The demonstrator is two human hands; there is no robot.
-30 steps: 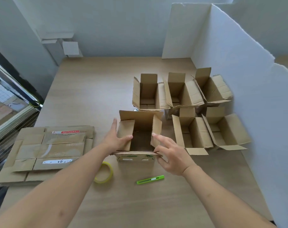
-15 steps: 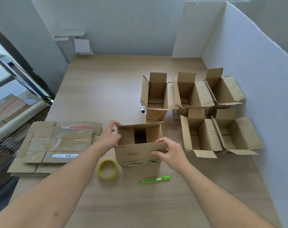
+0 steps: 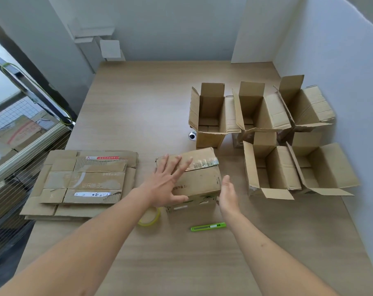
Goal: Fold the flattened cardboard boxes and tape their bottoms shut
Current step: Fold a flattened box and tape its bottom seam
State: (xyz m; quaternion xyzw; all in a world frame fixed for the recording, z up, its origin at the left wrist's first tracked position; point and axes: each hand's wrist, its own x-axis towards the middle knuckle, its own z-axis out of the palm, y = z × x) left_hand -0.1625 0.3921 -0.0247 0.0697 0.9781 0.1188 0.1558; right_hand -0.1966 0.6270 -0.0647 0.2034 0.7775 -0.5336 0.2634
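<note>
Head view: the left hand presses spread fingers on the folded flaps of the box; the right hand, fingers straight together, stands at its right side.

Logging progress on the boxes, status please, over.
Left hand flat on the box, flaps folded down. Right hand open beside it. Tape roll and cutter lying near, nothing blocking.

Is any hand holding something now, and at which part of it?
Nothing is gripped. The left hand presses flat, fingers straight, on the folded flaps of the box. The right hand is open beside the box's right side.
</note>
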